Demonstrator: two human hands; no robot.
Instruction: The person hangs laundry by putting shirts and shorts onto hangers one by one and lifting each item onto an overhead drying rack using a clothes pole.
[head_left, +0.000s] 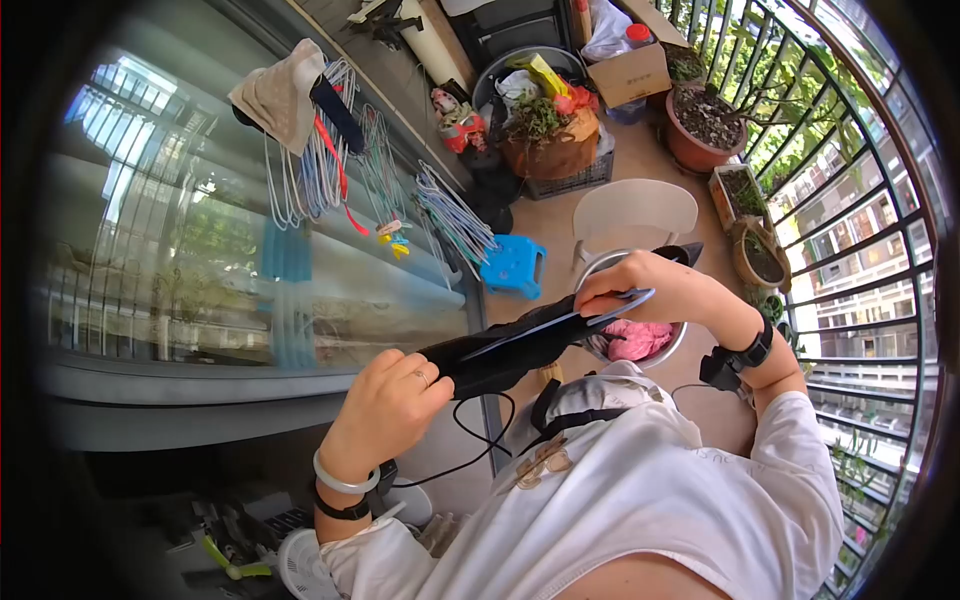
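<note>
A dark, black piece of clothing [520,372] is stretched between my two hands in front of my body. Through it runs a thin blue-grey clothes hanger [632,302], whose rounded end sticks out on the right. My left hand [388,408] is closed around the garment's left end. With fingers pinched, my right hand [645,282] grips the other end beside the hanger's tip; its fingertips are partly hidden. Below my right hand, a metal basin [680,345] holds pink cloth [640,338].
Several hangers [310,185] hang along the window at left, with a beige cloth [285,95]. Ahead stand a blue plastic stool [515,266], a pale chair [635,212] and a cluttered tub [550,140]. Potted plants [705,130] line the railing [850,215] at right.
</note>
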